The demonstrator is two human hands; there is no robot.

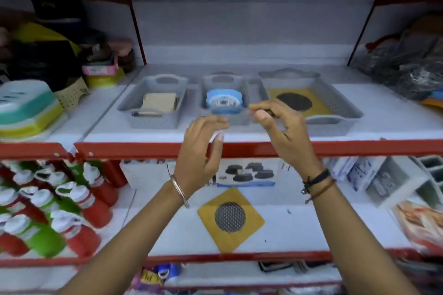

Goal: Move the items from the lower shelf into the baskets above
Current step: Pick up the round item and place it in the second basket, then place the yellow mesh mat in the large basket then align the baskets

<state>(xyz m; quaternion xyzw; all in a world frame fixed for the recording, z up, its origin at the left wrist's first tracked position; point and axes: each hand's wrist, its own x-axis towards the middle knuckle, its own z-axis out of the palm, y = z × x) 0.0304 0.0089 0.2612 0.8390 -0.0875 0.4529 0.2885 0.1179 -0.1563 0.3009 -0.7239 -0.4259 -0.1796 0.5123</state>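
Three grey baskets stand on the upper shelf. The left basket (134, 112) holds a beige pack (160, 102). In the middle basket (254, 93) lies a blue round item (224, 100). The wide right basket (345, 108) holds a yellow card with a black mesh disc (294, 101). My left hand (203, 148) and right hand (280, 127) hover at the middle basket's front rim, fingers curled and apart, with nothing visible in them. On the lower shelf lie another yellow card with a mesh disc (230, 219) and a box picturing black discs (247, 172).
Red and green bottles (60, 211) crowd the lower shelf at left. White racks and packets (388, 179) stand at lower right. Stacked plastic boxes (26, 108) fill the upper left, and dark bagged goods (407, 60) the upper right. A red shelf edge (143, 148) runs across.
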